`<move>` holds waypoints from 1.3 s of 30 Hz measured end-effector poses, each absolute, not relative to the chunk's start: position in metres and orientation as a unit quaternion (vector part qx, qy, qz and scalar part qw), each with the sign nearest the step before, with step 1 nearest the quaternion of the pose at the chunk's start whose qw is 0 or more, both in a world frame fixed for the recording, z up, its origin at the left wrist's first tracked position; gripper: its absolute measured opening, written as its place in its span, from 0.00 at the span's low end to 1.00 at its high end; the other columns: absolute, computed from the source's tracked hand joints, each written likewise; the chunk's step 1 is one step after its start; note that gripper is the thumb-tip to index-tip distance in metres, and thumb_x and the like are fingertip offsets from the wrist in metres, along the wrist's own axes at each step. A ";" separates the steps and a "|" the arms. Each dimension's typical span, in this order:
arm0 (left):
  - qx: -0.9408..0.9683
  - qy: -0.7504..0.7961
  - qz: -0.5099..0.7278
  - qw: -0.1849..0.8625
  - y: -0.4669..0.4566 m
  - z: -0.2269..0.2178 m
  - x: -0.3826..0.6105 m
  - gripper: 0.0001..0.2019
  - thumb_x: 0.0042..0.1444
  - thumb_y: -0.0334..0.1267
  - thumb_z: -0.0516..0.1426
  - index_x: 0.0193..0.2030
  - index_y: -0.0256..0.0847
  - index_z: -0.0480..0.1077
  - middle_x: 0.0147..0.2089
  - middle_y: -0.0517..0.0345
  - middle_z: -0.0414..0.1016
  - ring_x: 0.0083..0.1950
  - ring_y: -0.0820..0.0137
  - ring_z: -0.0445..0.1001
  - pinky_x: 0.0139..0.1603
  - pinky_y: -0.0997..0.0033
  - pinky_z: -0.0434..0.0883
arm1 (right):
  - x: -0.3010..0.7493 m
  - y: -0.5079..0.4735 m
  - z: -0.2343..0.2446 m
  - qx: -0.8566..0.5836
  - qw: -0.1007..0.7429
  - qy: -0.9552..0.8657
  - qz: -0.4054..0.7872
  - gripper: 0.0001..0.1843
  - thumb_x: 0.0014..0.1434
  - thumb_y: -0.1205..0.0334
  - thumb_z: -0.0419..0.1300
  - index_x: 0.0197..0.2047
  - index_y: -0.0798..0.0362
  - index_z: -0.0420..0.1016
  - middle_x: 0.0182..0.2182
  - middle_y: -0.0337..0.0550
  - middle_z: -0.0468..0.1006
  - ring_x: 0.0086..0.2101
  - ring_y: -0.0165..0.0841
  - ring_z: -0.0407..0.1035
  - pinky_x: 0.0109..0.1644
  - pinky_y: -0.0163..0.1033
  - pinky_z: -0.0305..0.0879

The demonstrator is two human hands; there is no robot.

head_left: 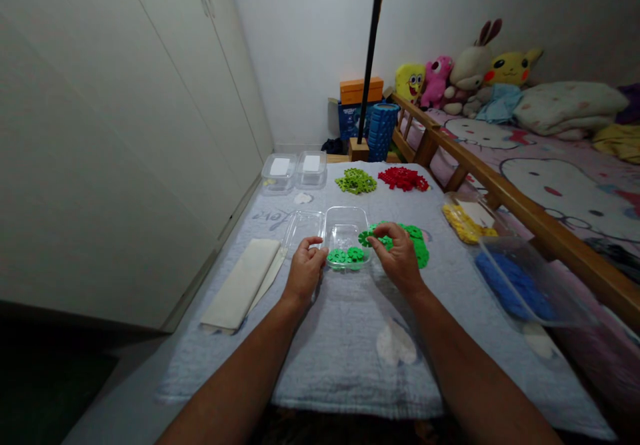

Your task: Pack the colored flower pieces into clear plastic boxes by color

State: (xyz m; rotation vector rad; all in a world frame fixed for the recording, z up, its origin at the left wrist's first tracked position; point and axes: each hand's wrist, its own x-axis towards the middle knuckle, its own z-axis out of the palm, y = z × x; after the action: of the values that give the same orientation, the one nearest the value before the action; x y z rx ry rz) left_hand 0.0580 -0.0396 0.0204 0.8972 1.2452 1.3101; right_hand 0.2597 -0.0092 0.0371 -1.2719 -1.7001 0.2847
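A clear plastic box (347, 216) stands open in the middle of the cloth, with several green notched discs (347, 257) lying at its near end. My left hand (306, 266) grips the box's left wall near the front corner, thumb and fingers closed at the rim. Pinched between the thumb and fingers of my right hand (400, 255) is one green notched disc (366, 238), held at the box's right edge. A pile of the same green discs (420, 248) lies under and behind my right hand, which partly hides it. The clear lid (303, 228) rests left of the box.
Behind are light green (356, 180) and red piles (403, 178) and two lidded boxes (279, 170). A folded cream cloth (243, 285) lies left. Boxes of yellow (467, 224) and blue pieces (513, 285) stand right, beside the wooden bed rail (480, 182).
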 end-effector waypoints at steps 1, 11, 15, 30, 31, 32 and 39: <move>0.376 0.522 0.551 0.532 -0.040 0.021 0.058 0.20 0.50 0.47 0.63 0.46 0.43 0.65 0.20 0.74 0.60 0.18 0.78 0.55 0.18 0.79 0.52 | 0.257 -0.010 0.037 -0.519 0.463 -0.710 0.110 0.06 0.63 0.57 0.58 0.36 0.48 0.73 0.35 0.42 0.79 0.41 0.39 0.71 0.54 0.46 0.62; 0.376 0.529 0.544 0.531 -0.041 0.024 0.059 0.18 0.51 0.45 0.61 0.46 0.43 0.65 0.20 0.74 0.60 0.18 0.78 0.55 0.18 0.79 0.52 | 0.280 0.006 0.024 -0.593 0.400 -0.699 0.023 0.13 0.65 0.63 0.52 0.45 0.51 0.77 0.48 0.48 0.80 0.51 0.42 0.67 0.59 0.47 0.56; 0.376 0.531 0.545 0.528 -0.041 0.025 0.059 0.18 0.51 0.45 0.62 0.46 0.43 0.65 0.20 0.73 0.59 0.19 0.77 0.56 0.18 0.79 0.52 | 0.286 0.010 0.013 -0.642 0.291 -0.709 -0.018 0.14 0.64 0.59 0.56 0.48 0.50 0.79 0.56 0.49 0.77 0.55 0.48 0.61 0.61 0.54 0.51; 0.372 0.525 0.554 0.528 -0.042 0.025 0.060 0.18 0.50 0.44 0.62 0.46 0.42 0.66 0.20 0.74 0.59 0.18 0.78 0.56 0.19 0.79 0.51 | 0.281 0.011 0.009 -0.613 0.225 -0.753 -0.081 0.09 0.64 0.60 0.61 0.41 0.45 0.83 0.46 0.47 0.79 0.50 0.46 0.61 0.58 0.57 0.50; 0.374 0.524 0.554 0.528 -0.042 0.025 0.059 0.18 0.50 0.44 0.62 0.46 0.42 0.66 0.20 0.74 0.59 0.18 0.78 0.56 0.19 0.79 0.51 | 0.282 0.012 0.009 -0.610 0.242 -0.750 -0.084 0.09 0.64 0.61 0.60 0.39 0.45 0.83 0.42 0.46 0.79 0.47 0.45 0.62 0.56 0.55 0.52; 0.376 0.523 0.553 0.528 -0.042 0.025 0.059 0.18 0.50 0.44 0.62 0.46 0.42 0.66 0.20 0.73 0.59 0.19 0.78 0.56 0.19 0.79 0.51 | 0.283 0.013 0.009 -0.609 0.255 -0.746 -0.087 0.09 0.65 0.62 0.60 0.37 0.45 0.83 0.39 0.45 0.79 0.45 0.43 0.62 0.54 0.53 0.52; 0.375 0.522 0.556 0.526 -0.042 0.024 0.060 0.18 0.51 0.44 0.62 0.46 0.42 0.66 0.20 0.74 0.59 0.18 0.78 0.55 0.20 0.79 0.51 | 0.285 0.006 0.027 -0.607 0.345 -0.712 -0.075 0.15 0.69 0.60 0.54 0.41 0.49 0.83 0.34 0.45 0.77 0.40 0.40 0.64 0.47 0.46 0.53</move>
State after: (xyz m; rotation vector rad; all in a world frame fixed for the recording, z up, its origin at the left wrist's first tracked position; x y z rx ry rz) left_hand 0.0599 -0.0417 0.0241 0.8976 1.2486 1.3303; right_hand 0.2849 0.0064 0.0268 -1.5776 -1.8486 -0.1956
